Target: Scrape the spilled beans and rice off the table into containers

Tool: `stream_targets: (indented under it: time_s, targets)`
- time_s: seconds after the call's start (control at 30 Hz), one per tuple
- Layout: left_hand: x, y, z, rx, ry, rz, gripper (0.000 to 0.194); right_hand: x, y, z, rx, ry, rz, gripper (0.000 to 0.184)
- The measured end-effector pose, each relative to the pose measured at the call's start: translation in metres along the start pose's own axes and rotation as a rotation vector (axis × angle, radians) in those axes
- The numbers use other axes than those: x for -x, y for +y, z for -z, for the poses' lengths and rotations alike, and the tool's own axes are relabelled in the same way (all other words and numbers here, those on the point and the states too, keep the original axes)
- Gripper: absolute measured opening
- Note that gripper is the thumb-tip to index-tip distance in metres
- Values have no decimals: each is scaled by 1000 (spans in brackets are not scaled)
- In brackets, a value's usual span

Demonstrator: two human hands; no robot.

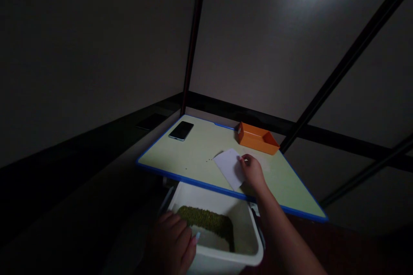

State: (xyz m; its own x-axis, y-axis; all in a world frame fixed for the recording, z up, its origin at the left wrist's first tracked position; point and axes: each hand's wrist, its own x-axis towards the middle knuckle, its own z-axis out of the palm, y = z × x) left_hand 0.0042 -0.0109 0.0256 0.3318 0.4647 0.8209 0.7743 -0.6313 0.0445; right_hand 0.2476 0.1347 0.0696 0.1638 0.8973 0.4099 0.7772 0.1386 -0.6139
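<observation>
My right hand (253, 172) pinches the right edge of a white sheet of paper (229, 167) over the table, thumb and fingers closed on it. The paper's near corner reaches toward the table's blue front edge. My left hand (176, 240) is curled over the near left rim of a white plastic bin (238, 258). A pale nail shows on its thumb. Inside the bin lies a heap of green, grainy material (206, 219), banked along the far and right side, with part of the pale floor showing. Its exact kind cannot be made out.
The pale yellow-green table (200, 146) has a blue edge. A phone (181, 130) lies at its far left, and an orange open tray (258, 138) stands at the far right. A few dark specks (209, 160) lie left of the paper. Dark-framed panels rise behind and at left.
</observation>
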Motion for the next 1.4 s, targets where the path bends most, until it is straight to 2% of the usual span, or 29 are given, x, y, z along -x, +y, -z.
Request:
stream_targets:
  time_s: [0.33,0.53,0.73,1.07,1.4]
  targets:
    - [4,-4,-2,-33,-7,-16,22,-20,-11,-11,-21,31,-13,25]
    - [6,-4,-2,-47,-11,-32,23,-8,-11,-6,-150,-9,-48,27]
    - [3,-4,-3,-48,9,-48,23,3,-5,-5,-82,5,-62,28]
    - [5,-1,-1,-21,7,-2,24,0,5,1,-36,35,-93,30]
    - [1,-1,1,1,3,-21,22,-7,-1,0,-68,35,-81,32]
